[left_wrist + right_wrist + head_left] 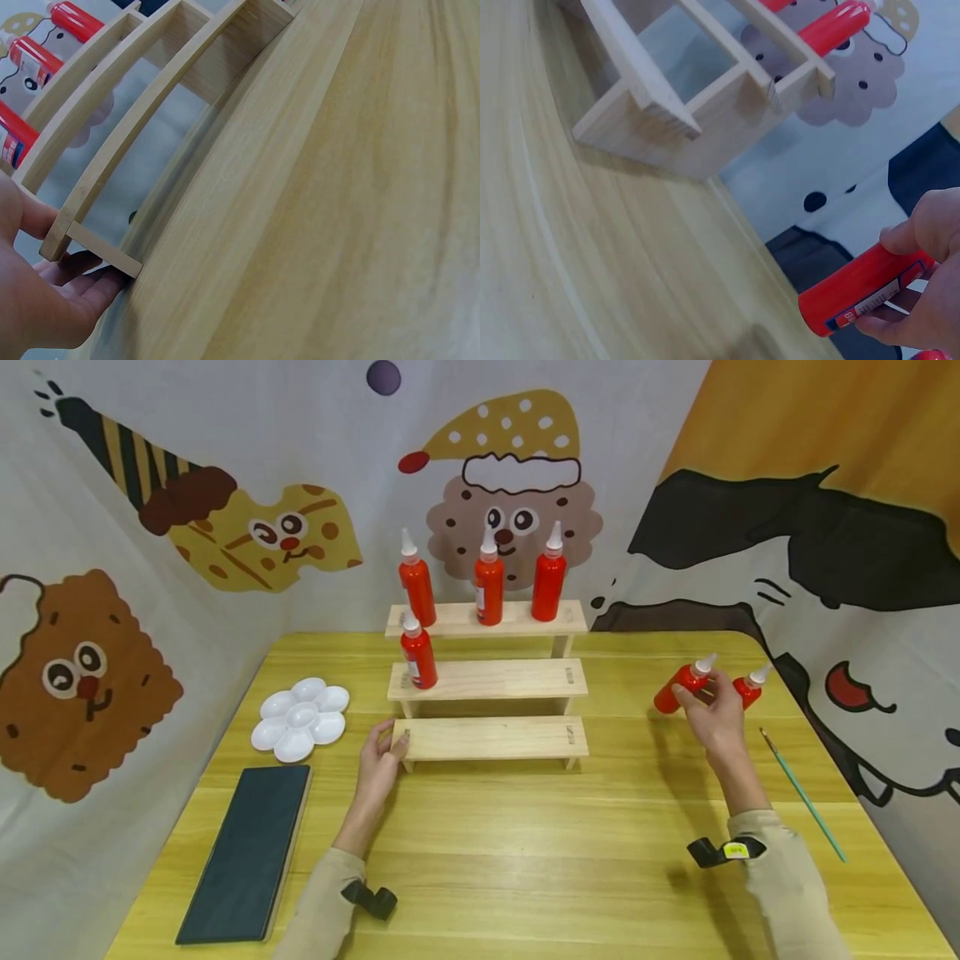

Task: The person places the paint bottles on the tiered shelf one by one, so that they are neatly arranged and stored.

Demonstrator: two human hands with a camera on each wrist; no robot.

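Observation:
My right hand holds a red paint bottle with a white pointed nozzle, tilted over the right side of the table. Its label faces the right wrist camera. Another red paint bottle stands just behind that hand, partly hidden by it. At the left end of a three-step wooden display rack, my left hand grips the lowest step, thumb on top and the other fingers around the side support. Three red paint bottles stand along the top step, and one more bottle is on the left of the middle step.
A white flower-shaped palette lies left of the rack, with a dark flat board nearer the front. On the right lies a thin green paintbrush. Behind the wooden table hangs a cartoon-printed cloth.

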